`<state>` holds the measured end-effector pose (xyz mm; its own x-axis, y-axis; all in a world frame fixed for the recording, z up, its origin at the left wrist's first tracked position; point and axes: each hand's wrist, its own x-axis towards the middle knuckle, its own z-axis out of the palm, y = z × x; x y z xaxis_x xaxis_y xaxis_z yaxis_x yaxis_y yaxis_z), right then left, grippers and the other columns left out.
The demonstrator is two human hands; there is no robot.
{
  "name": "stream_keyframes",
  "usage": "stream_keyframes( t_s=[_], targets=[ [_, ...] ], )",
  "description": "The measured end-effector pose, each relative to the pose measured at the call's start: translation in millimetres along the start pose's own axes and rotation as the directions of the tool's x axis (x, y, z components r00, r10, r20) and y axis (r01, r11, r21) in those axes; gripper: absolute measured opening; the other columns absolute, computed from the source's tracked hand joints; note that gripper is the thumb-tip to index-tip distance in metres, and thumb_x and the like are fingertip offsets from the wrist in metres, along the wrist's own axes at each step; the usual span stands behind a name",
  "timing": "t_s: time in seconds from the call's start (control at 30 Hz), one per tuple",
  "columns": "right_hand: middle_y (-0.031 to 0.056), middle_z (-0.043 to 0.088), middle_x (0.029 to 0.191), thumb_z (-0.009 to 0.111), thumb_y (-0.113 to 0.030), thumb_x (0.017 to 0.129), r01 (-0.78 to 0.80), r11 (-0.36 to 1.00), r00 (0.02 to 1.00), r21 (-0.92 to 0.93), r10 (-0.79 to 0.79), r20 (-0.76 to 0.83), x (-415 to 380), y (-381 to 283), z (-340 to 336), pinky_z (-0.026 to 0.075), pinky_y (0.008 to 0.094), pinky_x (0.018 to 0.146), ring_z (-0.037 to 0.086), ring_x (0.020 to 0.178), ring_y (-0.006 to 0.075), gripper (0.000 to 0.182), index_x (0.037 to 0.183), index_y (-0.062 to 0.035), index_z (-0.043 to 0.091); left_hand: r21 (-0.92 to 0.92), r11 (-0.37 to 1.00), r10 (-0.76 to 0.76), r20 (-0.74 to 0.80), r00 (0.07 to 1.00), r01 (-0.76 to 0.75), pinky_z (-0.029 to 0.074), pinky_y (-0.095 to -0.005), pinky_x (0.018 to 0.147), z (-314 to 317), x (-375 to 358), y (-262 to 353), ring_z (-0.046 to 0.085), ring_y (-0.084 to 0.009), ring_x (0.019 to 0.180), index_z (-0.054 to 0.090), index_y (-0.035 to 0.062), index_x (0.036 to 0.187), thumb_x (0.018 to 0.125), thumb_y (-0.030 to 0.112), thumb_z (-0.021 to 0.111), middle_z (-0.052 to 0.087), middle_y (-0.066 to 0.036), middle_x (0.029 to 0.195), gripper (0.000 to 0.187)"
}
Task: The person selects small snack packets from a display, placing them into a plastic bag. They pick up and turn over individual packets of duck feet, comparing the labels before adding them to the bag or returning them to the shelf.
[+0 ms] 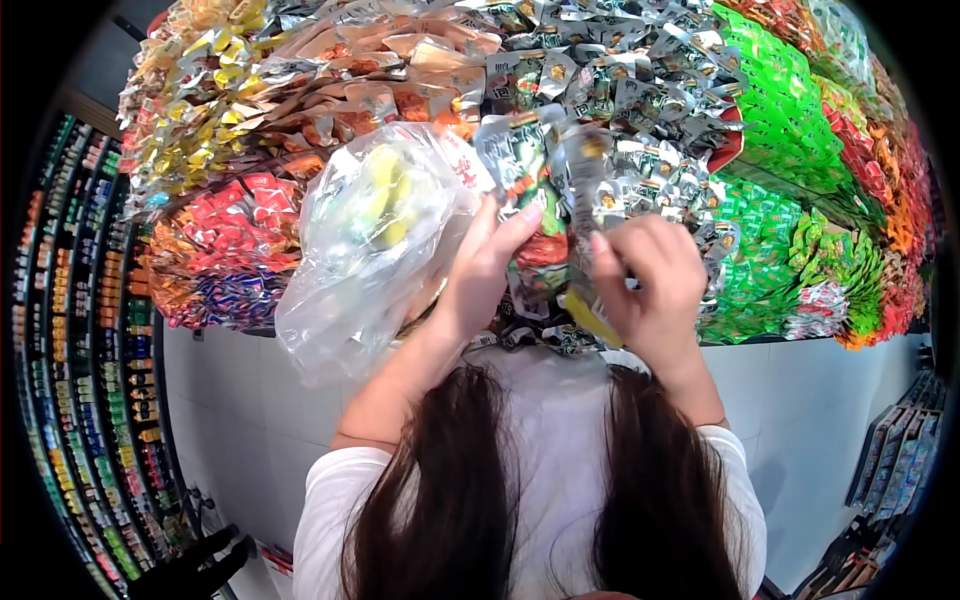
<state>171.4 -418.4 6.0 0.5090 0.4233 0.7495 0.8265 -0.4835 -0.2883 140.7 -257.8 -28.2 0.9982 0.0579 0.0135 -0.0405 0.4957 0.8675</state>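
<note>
My left hand [484, 270] is closed on a dark-green and silver snack packet [523, 165], its thumb lying across the front. A clear plastic bag [350, 250] with yellow and green packets showing through it hangs against the outer side of this hand. My right hand [655, 280] is closed, its thumb and fingertips at the lower edge of a blurred silver packet [586, 175] close beside the first one. Below these fingers a yellow strip [590, 318] sticks out.
Heaped snack packets fill the display in front: orange packets [400, 95], red packets [255, 210], silver packets [660, 120] and bright green packets [785, 90]. Tall stocked shelves [90, 330] stand at the left, a rack [895, 450] at the right. Pale floor tiles [240, 400] lie below.
</note>
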Motion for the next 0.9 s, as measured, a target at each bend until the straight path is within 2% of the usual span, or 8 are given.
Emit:
stream_keyframes(
  t_s=[0.13, 0.27, 0.43, 0.6, 0.67, 0.73, 0.83, 0.9],
  targets=[
    [0.0069, 0.050, 0.065, 0.065, -0.004, 0.067, 0.036, 0.999, 0.991, 0.008, -0.036, 0.126, -0.9, -21.7, 7.1, 0.038, 0.0345, 0.057, 0.049, 0.059, 0.0252, 0.012, 0.068, -0.0060, 0.053, -0.231, 0.969, -0.074, 0.061, 0.995, 0.087, 0.039, -0.0266, 0.087, 12.3, -15.5, -6.2, 0.050, -0.0115, 0.098, 0.039, 0.0013, 0.121, 0.093, 0.032, 0.041, 0.052, -0.006, 0.106, 0.042],
    [0.0055, 0.049, 0.067, 0.067, -0.008, 0.064, -0.001, 0.997, 0.973, 0.074, -0.016, 0.228, -6.8, -33.6, 10.6, 0.038, 0.0348, 0.060, 0.049, 0.062, 0.0246, 0.015, 0.069, -0.0070, 0.054, -0.092, 0.990, -0.095, 0.085, 0.992, 0.103, 0.042, -0.0237, 0.077, 14.4, -25.1, -4.2, 0.051, -0.0083, 0.088, 0.044, 0.0031, 0.114, 0.094, 0.034, 0.038, 0.053, -0.002, 0.097, 0.038],
    [0.0076, 0.054, 0.081, 0.070, -0.014, 0.065, -0.084, 0.896, 0.928, 0.437, -0.089, 0.362, -16.0, -27.5, -2.4, 0.038, 0.0344, 0.073, 0.052, 0.079, 0.0239, 0.022, 0.082, -0.0066, 0.058, -0.187, 0.973, -0.131, 0.022, 0.991, 0.133, 0.047, -0.0264, 0.077, 7.6, -31.6, -5.2, 0.058, -0.0132, 0.086, 0.047, 0.0011, 0.115, 0.093, 0.028, 0.040, 0.058, -0.008, 0.102, 0.035],
    [0.0123, 0.052, 0.104, 0.073, -0.013, 0.066, -0.189, 0.946, 0.981, 0.262, 0.168, 0.100, -37.1, -16.6, -5.2, 0.038, 0.0350, 0.083, 0.049, 0.093, 0.0234, 0.047, 0.108, -0.0065, 0.054, -0.268, 0.959, -0.089, 0.023, 0.996, 0.092, 0.047, -0.0271, 0.078, 11.7, -48.3, -7.5, 0.058, -0.0126, 0.087, 0.048, -0.0001, 0.113, 0.095, 0.026, 0.039, 0.058, -0.007, 0.102, 0.033],
    [0.0111, 0.048, 0.116, 0.073, -0.011, 0.068, -0.617, 0.541, 0.787, 0.572, 0.409, 0.462, -43.6, -18.5, -2.6, 0.038, 0.0350, 0.090, 0.047, 0.104, 0.0215, 0.068, 0.127, -0.0046, 0.040, -0.160, 0.986, -0.059, -0.109, 0.992, 0.041, 0.047, -0.0261, 0.077, 16.9, -54.6, -6.8, 0.057, -0.0109, 0.086, 0.048, -0.0003, 0.113, 0.094, 0.025, 0.042, 0.058, -0.006, 0.102, 0.032],
    [0.0117, 0.042, 0.126, 0.072, 0.001, 0.067, -0.731, 0.095, 0.661, 0.676, 0.344, 0.667, -44.5, -25.1, -2.2, 0.039, 0.0334, 0.094, 0.042, 0.117, 0.0197, 0.087, 0.137, -0.0014, 0.021, 0.147, 0.986, -0.048, -0.196, 0.979, 0.078, 0.045, -0.0236, 0.076, 17.9, -63.6, -2.4, 0.054, -0.0101, 0.086, 0.052, 0.0018, 0.109, 0.092, 0.024, 0.048, 0.055, -0.005, 0.101, 0.029],
    [0.0118, 0.044, 0.123, 0.072, 0.003, 0.066, -0.711, 0.036, 0.673, 0.702, 0.321, 0.666, -46.1, -30.7, -1.3, 0.042, 0.0324, 0.092, 0.047, 0.111, 0.0186, 0.084, 0.134, -0.0008, 0.022, 0.578, 0.735, 0.451, -0.028, 0.892, -0.354, 0.043, -0.0315, 0.076, 13.4, -65.5, -6.7, 0.051, -0.0231, 0.091, 0.059, -0.0055, 0.091, 0.084, 0.021, 0.057, 0.047, -0.014, 0.100, 0.027],
    [0.0088, 0.052, 0.110, 0.073, 0.001, 0.065, -0.723, -0.005, 0.660, 0.691, 0.291, 0.692, -52.5, -31.3, 3.1, 0.047, 0.0299, 0.083, 0.054, 0.098, 0.0163, 0.069, 0.123, 0.0011, 0.035, 0.797, 0.472, 0.490, 0.120, 0.864, -0.378, 0.041, -0.0329, 0.076, 5.9, -72.2, 3.1, 0.050, -0.0257, 0.087, 0.059, -0.0051, 0.089, 0.080, 0.021, 0.060, 0.049, -0.014, 0.099, 0.027]
  ],
)
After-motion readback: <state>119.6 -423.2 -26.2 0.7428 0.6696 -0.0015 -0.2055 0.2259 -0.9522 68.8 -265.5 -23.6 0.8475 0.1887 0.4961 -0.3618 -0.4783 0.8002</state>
